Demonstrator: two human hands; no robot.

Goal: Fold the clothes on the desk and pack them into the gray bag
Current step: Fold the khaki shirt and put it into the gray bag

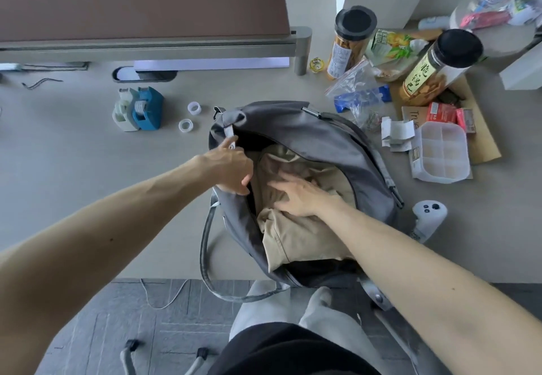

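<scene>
Got the gray bag (337,140) unzipped at the near edge of the desk (73,169), stuffed with folded khaki clothes (302,239) (can't tell how many pieces). Gripping its left rim with the left hand (231,169), fingers curled. Pressing the khaki with the right hand (296,195), fingers flat and spread. Also counting two tape dispensers (146,108), two tape rolls (194,108), two black-lidded jars (350,40) and one compartment box (443,151).

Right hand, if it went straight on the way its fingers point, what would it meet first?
The right hand lies flat on the beige garment inside the gray bag. Going on, it would probably reach the left hand gripping the bag's rim; depth is unclear.
</scene>
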